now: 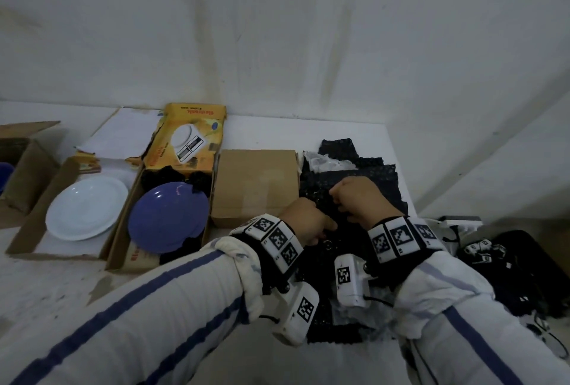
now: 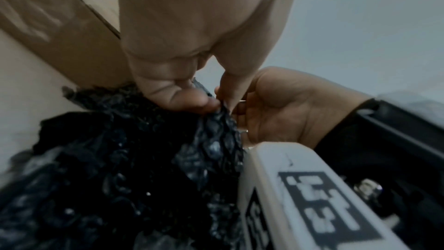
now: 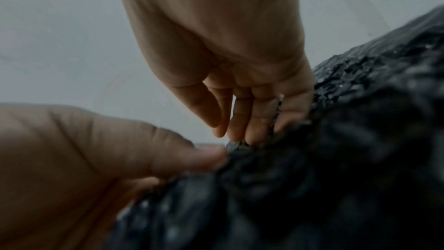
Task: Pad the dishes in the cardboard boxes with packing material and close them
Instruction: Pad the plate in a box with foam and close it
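A pile of black bubble wrap point(image 1: 354, 168) lies on the white table at centre right. Both hands pinch the edge of one sheet, close together. My left hand point(image 1: 319, 229) grips it between thumb and curled fingers point(image 2: 192, 100). Just beyond it, my right hand point(image 1: 340, 199) holds the same sheet point(image 3: 312, 168) with curled fingers point(image 3: 254, 121). A blue plate point(image 1: 168, 218) lies in an open cardboard box point(image 1: 123, 230) with black padding around its rim. A white plate point(image 1: 86, 212) sits in another open box point(image 1: 37, 218) to the left.
A closed brown box point(image 1: 256, 184) stands between the blue plate's box and the bubble wrap. A yellow kitchen-scale flap point(image 1: 188, 141) stands up behind the blue plate. Another open box point(image 1: 21, 165) is at the far left. Dark gear and cables point(image 1: 499, 261) lie at the right.
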The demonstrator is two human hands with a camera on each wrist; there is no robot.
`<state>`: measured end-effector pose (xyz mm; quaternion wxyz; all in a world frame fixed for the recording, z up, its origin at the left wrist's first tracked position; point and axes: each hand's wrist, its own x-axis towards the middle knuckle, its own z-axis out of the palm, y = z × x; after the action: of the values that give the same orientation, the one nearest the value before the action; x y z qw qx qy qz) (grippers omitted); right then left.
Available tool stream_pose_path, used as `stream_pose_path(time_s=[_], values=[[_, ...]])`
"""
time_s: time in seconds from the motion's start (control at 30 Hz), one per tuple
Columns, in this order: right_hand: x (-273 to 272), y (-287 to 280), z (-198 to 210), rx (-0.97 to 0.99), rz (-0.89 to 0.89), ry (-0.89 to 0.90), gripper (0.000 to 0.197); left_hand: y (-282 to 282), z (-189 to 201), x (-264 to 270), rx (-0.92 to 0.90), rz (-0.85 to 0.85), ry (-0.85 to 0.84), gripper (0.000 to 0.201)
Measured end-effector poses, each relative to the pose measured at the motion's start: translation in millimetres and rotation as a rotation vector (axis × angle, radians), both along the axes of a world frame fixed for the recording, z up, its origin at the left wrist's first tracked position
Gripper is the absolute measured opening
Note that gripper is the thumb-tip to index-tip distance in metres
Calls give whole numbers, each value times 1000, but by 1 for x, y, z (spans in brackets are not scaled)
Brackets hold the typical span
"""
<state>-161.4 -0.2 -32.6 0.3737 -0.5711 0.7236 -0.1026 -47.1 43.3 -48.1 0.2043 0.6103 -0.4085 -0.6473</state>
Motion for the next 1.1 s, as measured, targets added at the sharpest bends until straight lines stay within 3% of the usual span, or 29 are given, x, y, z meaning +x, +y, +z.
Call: stream_pose_path(time_s=[0.1,0.3,0.4,0.5,0.63,0.77,0.9,0.97,1.03,1.1], values=[[-1,0,11,-91,32,0,19,-3,7,1,-139,65,-66,12],[25,7,47,26,332,-165,45,-10,24,44,-321,239,-10,14],[54,7,54,-25,373,-194,51,-10,29,83,-424,303,-65,17],[94,9,47,-113,359,-222,41,-1,30,124,-433,355,-87,25],[152,19,35,-226,307,-255,19,22,32,179,-390,227,-150,27],[207,37,22,-124,278,-370,20,43,31,226,-338,146,-176,30],[250,53,23,72,295,-519,23,56,20,268,-312,187,-443,22],[262,58,24,95,335,-448,29,61,14,283,-306,188,-520,12],[272,64,17,102,471,-363,11,66,6,294,-294,182,-513,14],[282,66,1,82,583,-246,20,70,-2,302,-293,139,-477,21]])
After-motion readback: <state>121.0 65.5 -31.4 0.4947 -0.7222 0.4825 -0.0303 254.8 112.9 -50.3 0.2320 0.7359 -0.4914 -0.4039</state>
